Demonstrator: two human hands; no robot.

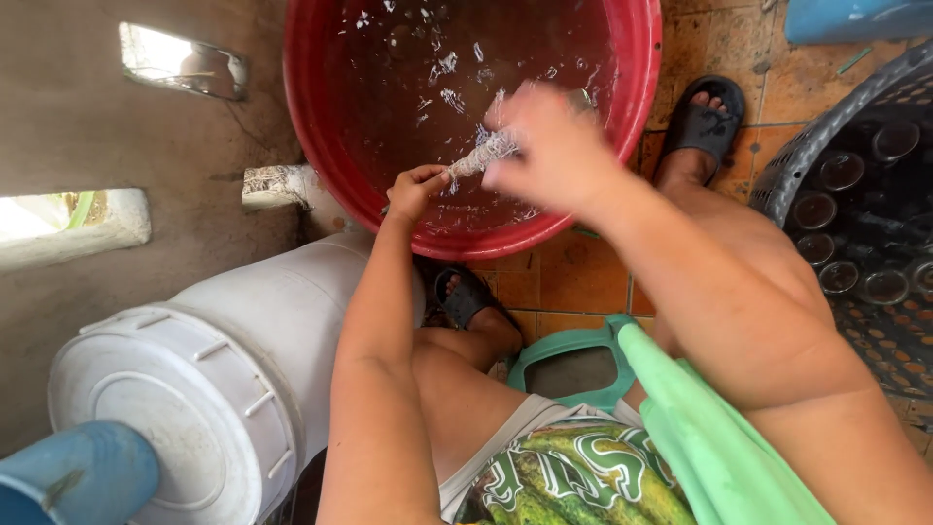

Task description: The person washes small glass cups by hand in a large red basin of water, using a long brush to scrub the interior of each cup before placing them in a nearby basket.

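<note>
My left hand (416, 187) grips one end of a wet, twisted pale cloth (483, 154) over a red basin (330, 146) of soapy water. At the cloth's other end is my right hand (549, 146), blurred by motion, its fingers closed around the cloth. The cloth stretches between both hands just above the water near the basin's front rim. Foam flecks float on the dark water behind the hands.
A white lidded barrel (185, 389) stands at my left, with a blue container (78, 476) in front of it. At the right stands a grey perforated basket (826, 136) holding several glass jars. My sandalled feet (705, 122) rest on orange tiles; a green stool (573, 365) is under me.
</note>
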